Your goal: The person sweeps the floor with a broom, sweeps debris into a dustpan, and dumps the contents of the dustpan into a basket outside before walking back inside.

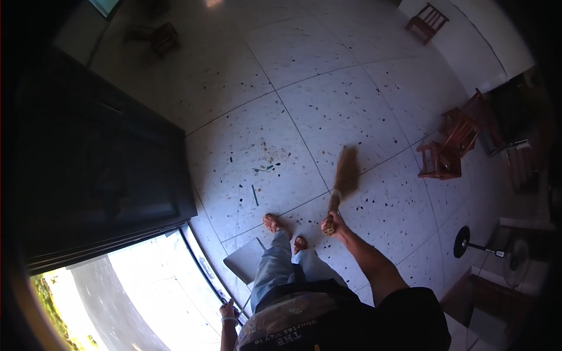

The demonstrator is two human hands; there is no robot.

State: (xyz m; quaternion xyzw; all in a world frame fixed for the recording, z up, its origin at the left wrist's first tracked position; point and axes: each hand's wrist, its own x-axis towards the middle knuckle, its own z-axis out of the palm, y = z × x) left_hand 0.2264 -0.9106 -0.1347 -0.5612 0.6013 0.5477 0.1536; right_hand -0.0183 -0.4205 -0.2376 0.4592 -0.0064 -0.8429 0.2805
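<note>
My right hand [332, 224] is wrapped round the handle of a short straw broom [346, 172]. Its brown bristles point forward over the tiled floor. Low on the left, my left hand [229, 310] is closed beside the doorway, at what looks like the thin handle of a grey dustpan [244, 261]; the grip itself is small and dim. The dustpan is beside my left leg. A small heap of debris [272, 155] lies on the floor ahead, with a thin green strip [255, 195] nearer my feet.
Dark scraps are scattered over the floor tiles [304, 76]. Reddish wooden chairs [448, 146] stand at the right, another chair [427, 22] by the far wall. A fan [515, 260] is at the lower right. A dark door panel [105, 158] and bright doorway [152, 281] are left.
</note>
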